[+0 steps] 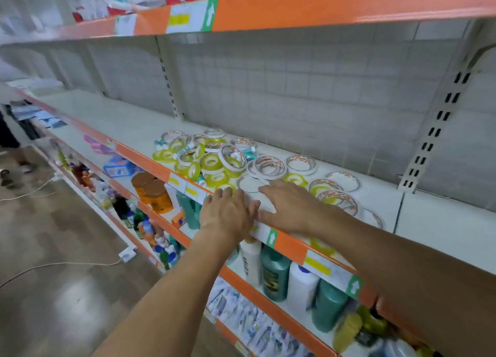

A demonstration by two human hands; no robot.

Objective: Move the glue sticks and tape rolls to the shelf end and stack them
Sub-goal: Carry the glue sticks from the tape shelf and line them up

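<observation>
On the middle shelf point(128, 120), in the head view, the tape rolls point(214, 161) lie in a loose heap with small glue sticks point(249, 152) mixed in, just beyond and left of both hands. The left hand point(228, 212) and right hand point(290, 206) rest flat at the orange front edge, fingers straight, holding nothing. More rolls spread rightward beside and behind the right wrist, so that hand is nearer them. The bare shelf runs away to the left. Motion blur hides how many glue sticks there are; one roll is part-covered by the right forearm.
</observation>
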